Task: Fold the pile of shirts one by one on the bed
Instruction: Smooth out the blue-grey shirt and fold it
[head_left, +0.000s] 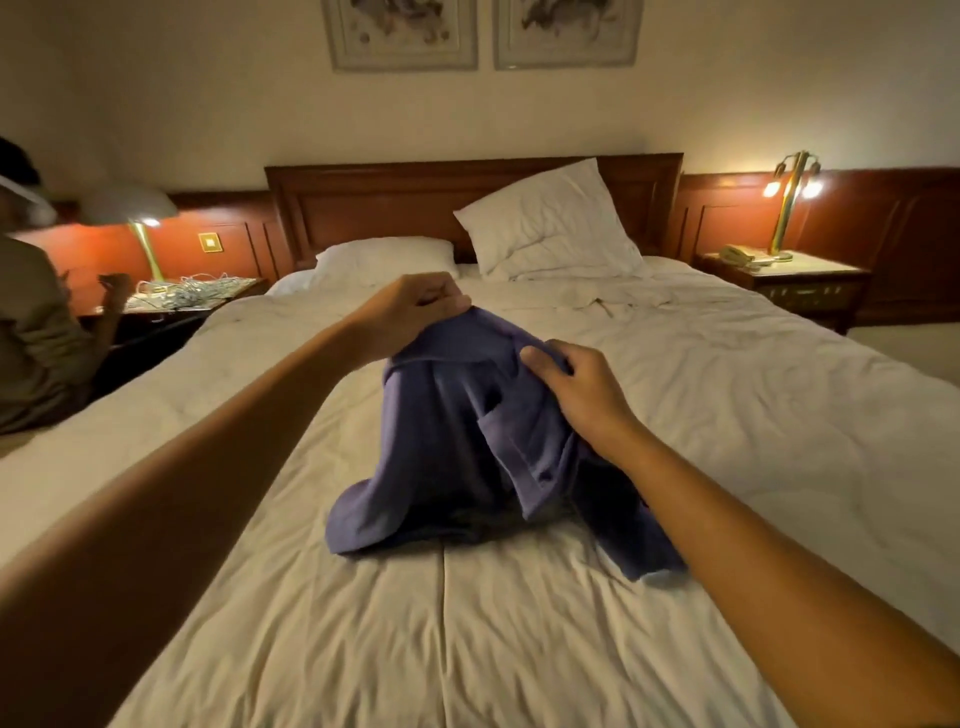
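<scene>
A purple-blue shirt (447, 447) hangs bunched above the middle of the bed (519, 649), its lower folds and one sleeve resting on the white cover. My left hand (410, 309) pinches the shirt's top edge, held highest and farthest from me. My right hand (582, 395) grips the cloth a little lower and to the right, near the collar area. Both arms reach forward over the bed. No other shirts show in this view.
Two white pillows (550, 223) lean at the wooden headboard (389, 202). Nightstands with lit lamps stand on both sides, the right one (784, 280) with a phone. A person (36, 332) sits at the bed's left edge by the left nightstand (176, 296).
</scene>
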